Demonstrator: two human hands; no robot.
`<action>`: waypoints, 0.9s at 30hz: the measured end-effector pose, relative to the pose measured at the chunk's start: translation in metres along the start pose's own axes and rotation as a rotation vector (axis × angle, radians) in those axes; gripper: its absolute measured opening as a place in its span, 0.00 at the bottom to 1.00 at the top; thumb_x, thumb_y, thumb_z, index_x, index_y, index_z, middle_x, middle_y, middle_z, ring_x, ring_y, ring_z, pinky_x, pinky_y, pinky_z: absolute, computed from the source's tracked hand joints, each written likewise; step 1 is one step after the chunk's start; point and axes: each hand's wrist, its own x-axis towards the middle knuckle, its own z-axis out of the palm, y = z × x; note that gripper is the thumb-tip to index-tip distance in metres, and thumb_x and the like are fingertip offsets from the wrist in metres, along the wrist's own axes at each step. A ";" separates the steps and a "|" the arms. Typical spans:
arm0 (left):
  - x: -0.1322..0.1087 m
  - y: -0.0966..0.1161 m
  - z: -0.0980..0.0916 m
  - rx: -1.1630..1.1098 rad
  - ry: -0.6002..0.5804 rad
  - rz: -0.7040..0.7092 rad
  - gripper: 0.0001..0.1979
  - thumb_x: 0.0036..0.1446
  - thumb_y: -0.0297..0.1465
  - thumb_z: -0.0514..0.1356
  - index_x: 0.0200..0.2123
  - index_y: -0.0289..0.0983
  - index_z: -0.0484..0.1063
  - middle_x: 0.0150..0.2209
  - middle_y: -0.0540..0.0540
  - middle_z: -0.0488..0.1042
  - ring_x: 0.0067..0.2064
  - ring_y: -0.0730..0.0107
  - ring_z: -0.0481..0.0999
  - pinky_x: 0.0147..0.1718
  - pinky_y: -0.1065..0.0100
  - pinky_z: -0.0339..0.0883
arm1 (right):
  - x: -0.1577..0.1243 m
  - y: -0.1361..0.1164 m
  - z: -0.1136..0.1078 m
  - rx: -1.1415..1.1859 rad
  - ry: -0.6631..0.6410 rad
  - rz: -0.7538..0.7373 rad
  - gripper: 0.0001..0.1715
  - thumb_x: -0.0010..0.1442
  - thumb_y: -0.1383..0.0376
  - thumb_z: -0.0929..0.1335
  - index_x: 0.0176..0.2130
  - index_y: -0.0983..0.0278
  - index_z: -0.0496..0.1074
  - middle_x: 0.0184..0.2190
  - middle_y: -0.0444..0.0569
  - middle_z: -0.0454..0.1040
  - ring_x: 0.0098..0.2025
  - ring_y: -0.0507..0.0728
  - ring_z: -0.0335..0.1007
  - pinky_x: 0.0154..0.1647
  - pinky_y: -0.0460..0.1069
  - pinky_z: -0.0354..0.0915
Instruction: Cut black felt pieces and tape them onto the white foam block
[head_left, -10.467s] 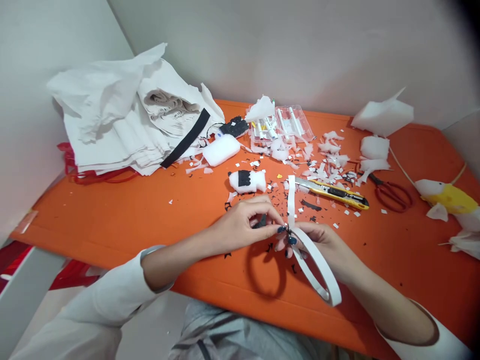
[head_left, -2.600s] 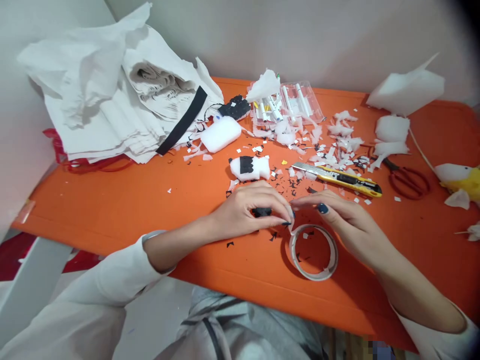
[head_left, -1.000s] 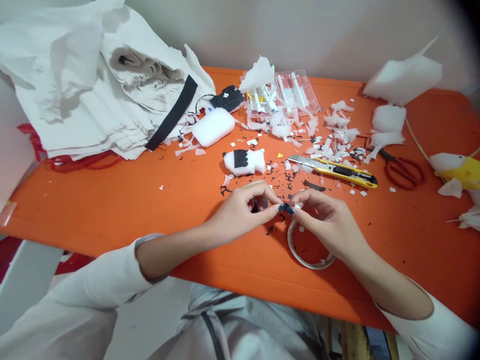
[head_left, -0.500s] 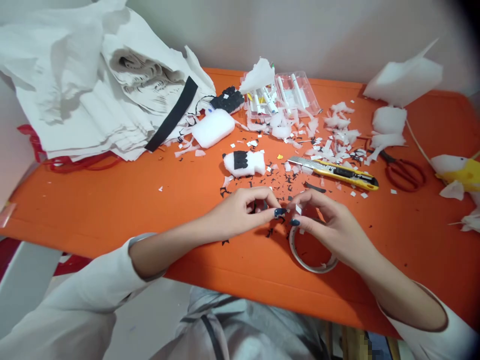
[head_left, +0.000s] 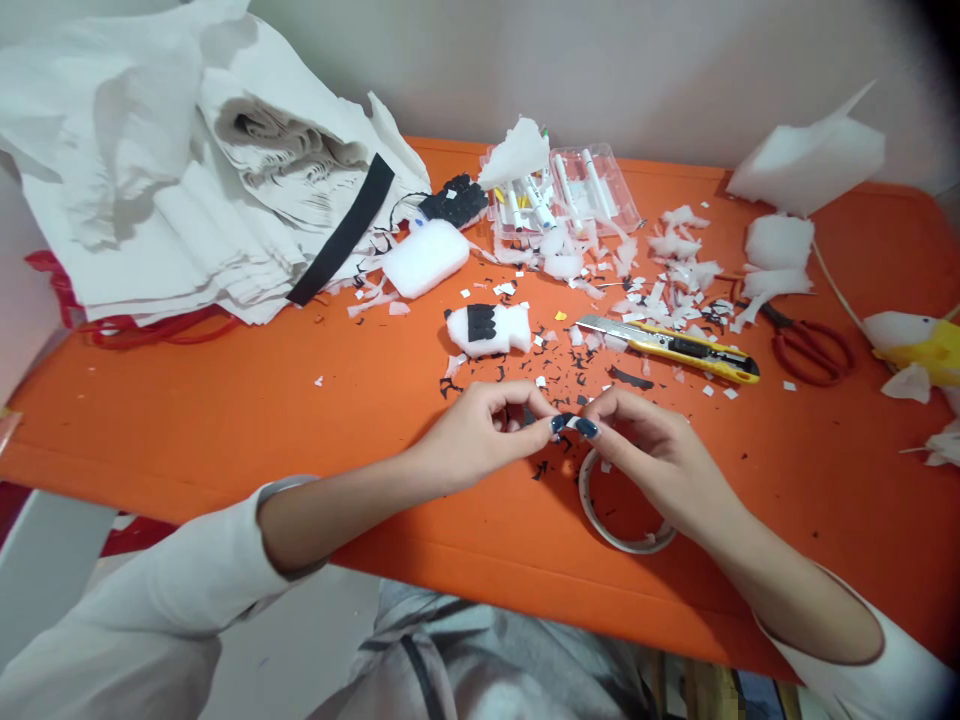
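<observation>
My left hand (head_left: 480, 430) is closed in a pinch on a small black piece (head_left: 568, 417). From the right, my right hand (head_left: 660, 445) pinches at the same spot, its fingertips on a small white square (head_left: 573, 423) that lies against the black piece. Both are partly covered by the fingers. Under my right hand a white tape roll (head_left: 637, 547) lies flat, its upper part hidden. Beyond the hands is a white foam fish shape (head_left: 512, 327) with a band of black scalloped pieces (head_left: 481, 322) on it.
A yellow box cutter (head_left: 675, 348) with its blade out and red-handled scissors (head_left: 814, 352) lie to the right. Black and white scraps are strewn around. Behind are a foam block (head_left: 426, 258), a marker case (head_left: 600, 190) and stacked white sheets (head_left: 187, 240) with a black strip (head_left: 341, 230).
My right hand has brought the white square left, from just apart to against the black piece in my left fingertips. My left hand has barely moved.
</observation>
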 end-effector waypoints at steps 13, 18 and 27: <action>0.001 -0.003 0.001 -0.050 0.015 -0.004 0.09 0.55 0.35 0.61 0.29 0.34 0.71 0.28 0.48 0.71 0.27 0.75 0.66 0.28 0.71 0.59 | 0.002 0.000 0.001 0.103 0.001 0.038 0.13 0.64 0.56 0.66 0.33 0.62 0.68 0.27 0.43 0.70 0.29 0.50 0.67 0.31 0.44 0.63; 0.001 -0.004 0.002 -0.053 0.027 -0.005 0.10 0.55 0.36 0.61 0.28 0.34 0.72 0.27 0.49 0.71 0.27 0.76 0.65 0.27 0.71 0.58 | 0.002 0.000 0.001 0.101 0.000 0.041 0.12 0.64 0.57 0.67 0.33 0.62 0.69 0.26 0.43 0.70 0.28 0.49 0.67 0.30 0.43 0.63; 0.001 -0.001 0.001 -0.037 0.030 -0.015 0.11 0.56 0.37 0.61 0.28 0.34 0.71 0.27 0.50 0.71 0.26 0.77 0.65 0.25 0.73 0.59 | 0.002 0.000 0.002 0.108 0.011 0.048 0.13 0.64 0.55 0.66 0.33 0.62 0.69 0.27 0.43 0.71 0.29 0.51 0.70 0.31 0.45 0.65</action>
